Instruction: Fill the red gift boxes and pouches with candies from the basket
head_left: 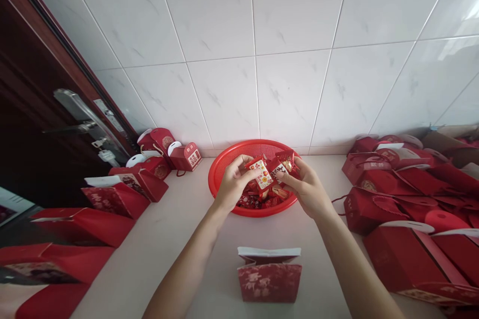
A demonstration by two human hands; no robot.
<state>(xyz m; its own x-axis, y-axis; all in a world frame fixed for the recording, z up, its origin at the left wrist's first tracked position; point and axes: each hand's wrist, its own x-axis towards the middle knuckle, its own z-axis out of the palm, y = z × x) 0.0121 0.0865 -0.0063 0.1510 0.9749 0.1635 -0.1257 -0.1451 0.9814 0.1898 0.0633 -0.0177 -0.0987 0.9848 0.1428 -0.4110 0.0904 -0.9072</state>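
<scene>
Basket (221,172), red plastic mesh, on white counter (179,239) by tiled wall; holds wrapped sweets (258,200). Left hand (236,179): fingers closed to a pinch on floral packet (262,174), above basket. Right hand (305,184): thumb and fingers pinching packet with dark lettering (280,171), beside it. Small box (186,156) bears a double-happiness character; other print too small to read. Red bag (270,281) stands upright, top open, nearer the wearer.

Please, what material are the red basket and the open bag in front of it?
The red basket looks like glossy plastic: its wall has small even holes. The open bag seems stiff printed paper or thin card, fairly matt, judging by its creased sides.
</scene>
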